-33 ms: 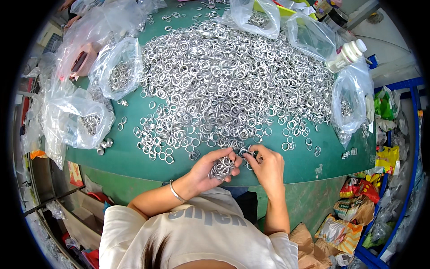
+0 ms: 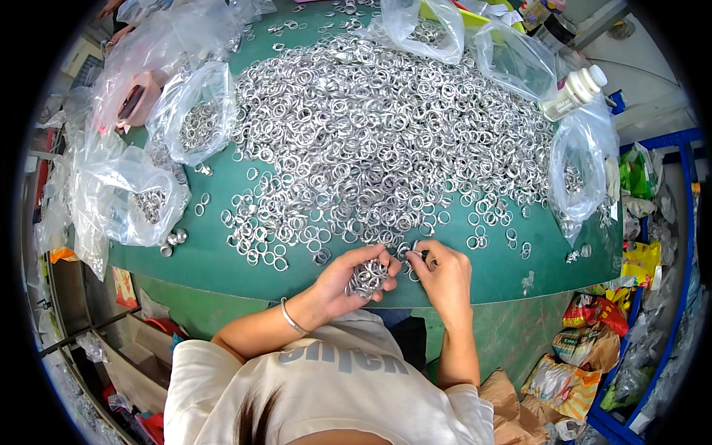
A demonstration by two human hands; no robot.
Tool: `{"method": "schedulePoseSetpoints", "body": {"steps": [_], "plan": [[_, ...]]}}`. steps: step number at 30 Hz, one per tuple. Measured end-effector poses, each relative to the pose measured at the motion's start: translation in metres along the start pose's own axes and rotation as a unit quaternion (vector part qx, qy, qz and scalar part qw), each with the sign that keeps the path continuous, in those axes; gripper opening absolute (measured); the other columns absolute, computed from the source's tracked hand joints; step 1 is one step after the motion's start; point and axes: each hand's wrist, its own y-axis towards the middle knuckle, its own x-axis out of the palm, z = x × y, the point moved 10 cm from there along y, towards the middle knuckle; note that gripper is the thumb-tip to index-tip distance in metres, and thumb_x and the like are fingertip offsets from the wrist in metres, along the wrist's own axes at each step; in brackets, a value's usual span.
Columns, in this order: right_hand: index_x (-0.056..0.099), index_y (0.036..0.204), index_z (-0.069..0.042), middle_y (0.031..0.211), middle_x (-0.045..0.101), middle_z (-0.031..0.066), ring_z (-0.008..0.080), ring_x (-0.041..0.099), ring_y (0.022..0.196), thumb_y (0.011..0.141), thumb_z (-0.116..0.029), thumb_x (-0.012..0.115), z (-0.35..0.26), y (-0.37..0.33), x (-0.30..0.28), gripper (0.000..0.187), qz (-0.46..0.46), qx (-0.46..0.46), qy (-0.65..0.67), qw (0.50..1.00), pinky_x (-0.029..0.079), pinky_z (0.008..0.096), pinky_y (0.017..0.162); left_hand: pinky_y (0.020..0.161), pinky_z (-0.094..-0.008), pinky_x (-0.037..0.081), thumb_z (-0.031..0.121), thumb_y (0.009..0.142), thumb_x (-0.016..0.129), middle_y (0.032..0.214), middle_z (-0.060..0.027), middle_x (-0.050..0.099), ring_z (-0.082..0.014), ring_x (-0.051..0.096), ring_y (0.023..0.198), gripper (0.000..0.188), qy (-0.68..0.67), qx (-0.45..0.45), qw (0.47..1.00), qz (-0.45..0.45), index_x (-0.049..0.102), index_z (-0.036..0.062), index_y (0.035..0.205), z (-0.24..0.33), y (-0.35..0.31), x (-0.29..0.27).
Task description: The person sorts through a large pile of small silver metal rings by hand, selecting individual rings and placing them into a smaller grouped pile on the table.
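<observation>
My left hand [image 2: 335, 282] is cupped, palm up, around a handful of silver metal rings [image 2: 366, 277] at the table's near edge. Just to its right, my right hand [image 2: 447, 276] has thumb and forefinger pinched at a metal ring [image 2: 405, 253], partly covered by the fingertips. A few loose rings lie on the table beside these fingertips. Beyond both hands spreads a wide heap of similar rings [image 2: 371, 126], its near fringe thinning into single rings.
The green table [image 2: 208, 256] carries clear plastic bags of rings on its left [image 2: 104, 200] and right [image 2: 575, 170]. A white bottle [image 2: 575, 93] stands back right, a pink basket [image 2: 141, 100] back left. Blue shelving [image 2: 686, 222] with packages is at the right.
My right thumb and forefinger have shifted slightly and drawn closer together. My left hand and the heap look the same.
</observation>
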Motion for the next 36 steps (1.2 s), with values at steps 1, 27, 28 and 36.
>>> {"method": "schedulePoseSetpoints", "body": {"steps": [1, 27, 28, 36], "plan": [[0.063, 0.082, -0.003, 0.052, 0.05, 0.0065, 0.0138, 0.047, 0.043, 0.072, -0.006, 0.073, 0.005, 0.0, -0.003, 0.015, 0.013, 0.012, 0.018, 1.0, 0.036, 0.0281, 0.043, 0.053, -0.0252, 0.045, 0.031, 0.094, 0.045, 0.086, -0.0055, 0.054, -0.0165, 0.055, 0.074, 0.026, -0.001, 0.0, 1.0, -0.004, 0.055, 0.01, 0.081, 0.0, 0.0, 0.0], [0.064, 0.086, -0.009, 0.059, 0.059, 0.0094, 0.027, 0.059, 0.051, 0.075, -0.018, 0.072, -0.002, 0.0, -0.002, 0.017, 0.004, -0.007, -0.04, 0.999, 0.044, 0.0362, 0.047, 0.05, -0.0249, 0.046, 0.029, 0.095, 0.044, 0.086, -0.0069, 0.049, -0.0191, 0.051, 0.072, 0.027, -0.023, 0.001, 0.999, 0.024, 0.055, 0.0069, 0.083, -0.002, 0.001, -0.004], [0.064, 0.087, -0.009, 0.061, 0.06, 0.0095, 0.028, 0.059, 0.053, 0.076, -0.019, 0.072, -0.004, -0.001, 0.0, 0.017, -0.002, -0.009, -0.061, 0.998, 0.044, 0.0374, 0.048, 0.05, -0.025, 0.046, 0.029, 0.095, 0.044, 0.086, -0.0069, 0.049, -0.019, 0.051, 0.072, 0.027, -0.022, 0.002, 0.999, 0.027, 0.054, 0.0068, 0.082, -0.002, 0.0, -0.003], [0.064, 0.082, -0.007, 0.064, 0.06, 0.0092, 0.0257, 0.059, 0.053, 0.077, -0.013, 0.068, -0.015, 0.004, 0.002, 0.009, -0.025, -0.035, -0.072, 0.996, 0.044, 0.0349, 0.048, 0.05, -0.0234, 0.044, 0.028, 0.094, 0.045, 0.084, -0.0062, 0.049, -0.0177, 0.05, 0.071, 0.025, -0.03, 0.008, 0.999, 0.019, 0.053, 0.0078, 0.081, 0.004, 0.001, -0.003]]}}
